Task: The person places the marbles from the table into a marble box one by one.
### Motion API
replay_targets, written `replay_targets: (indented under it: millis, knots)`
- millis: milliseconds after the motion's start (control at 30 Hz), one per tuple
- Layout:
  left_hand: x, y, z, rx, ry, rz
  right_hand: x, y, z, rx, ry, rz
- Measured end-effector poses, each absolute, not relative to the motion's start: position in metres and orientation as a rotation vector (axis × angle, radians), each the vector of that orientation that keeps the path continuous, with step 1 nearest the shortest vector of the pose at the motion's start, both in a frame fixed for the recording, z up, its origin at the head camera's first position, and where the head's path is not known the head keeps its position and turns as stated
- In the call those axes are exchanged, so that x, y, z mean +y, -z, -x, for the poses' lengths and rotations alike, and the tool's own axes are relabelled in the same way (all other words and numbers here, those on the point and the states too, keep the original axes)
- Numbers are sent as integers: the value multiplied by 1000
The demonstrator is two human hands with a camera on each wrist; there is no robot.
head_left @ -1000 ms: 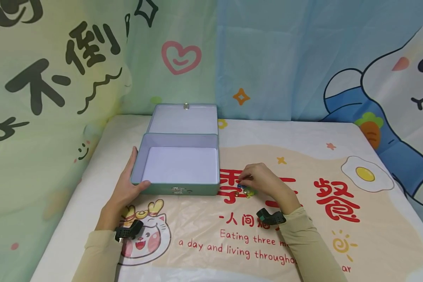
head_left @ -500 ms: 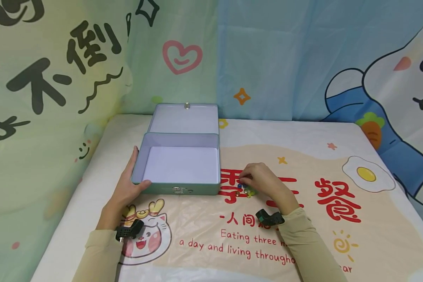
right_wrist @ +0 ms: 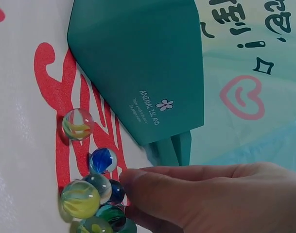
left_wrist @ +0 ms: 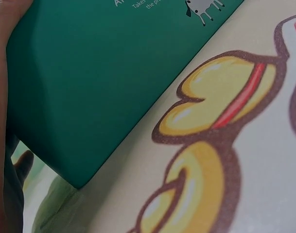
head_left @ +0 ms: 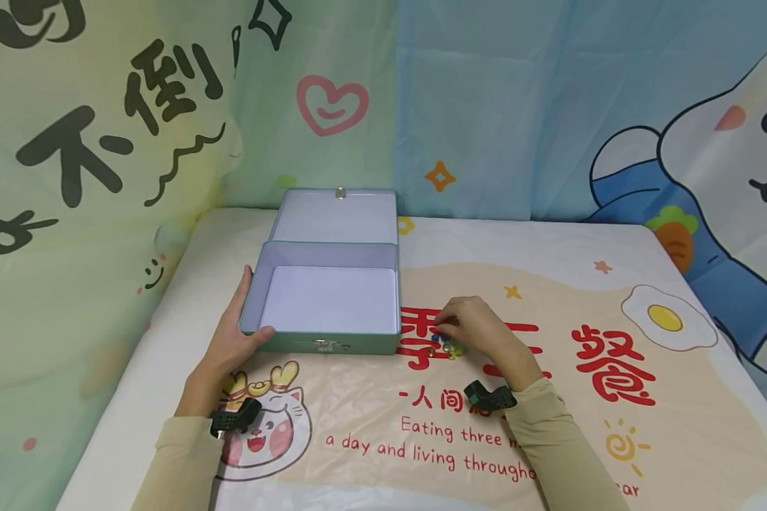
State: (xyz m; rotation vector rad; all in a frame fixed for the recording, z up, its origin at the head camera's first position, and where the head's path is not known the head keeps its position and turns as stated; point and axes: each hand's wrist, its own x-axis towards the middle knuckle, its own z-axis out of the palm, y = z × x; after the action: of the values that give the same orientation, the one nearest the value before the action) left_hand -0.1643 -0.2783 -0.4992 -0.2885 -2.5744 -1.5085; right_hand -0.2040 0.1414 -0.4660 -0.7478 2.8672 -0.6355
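My left hand [head_left: 233, 341] grips the left side of a green hinged tin box [head_left: 329, 343], thumb over its front rim and fingers along its side. The lid [head_left: 335, 216] stands open at the back; the pale interior holds nothing visible. To the right of the box, my right hand [head_left: 476, 328] is lowered with bent fingers over several glass marbles [head_left: 450, 348]. In the right wrist view its fingertips meet a dark blue marble [right_wrist: 116, 192], partly covered by them; whether they pinch it is unclear. Beside it lie a yellow-swirled marble [right_wrist: 80, 199] and a blue-and-white one [right_wrist: 103, 160].
One clear marble [right_wrist: 78, 124] with coloured swirls lies a little apart, nearer the box. A printed cloth [head_left: 358, 419] with red lettering covers the table. Patterned curtains [head_left: 460, 106] hang behind and to the left.
The whole head view has shifted very slightly. Both hands, the box and the marbles stay where they were.
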Motion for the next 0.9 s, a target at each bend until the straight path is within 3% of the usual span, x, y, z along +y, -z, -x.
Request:
replay_targets:
  millis: [900]
  knots:
    - [-277, 497, 164, -2596, 1482, 281, 140, 473, 206, 3005, 588, 620]
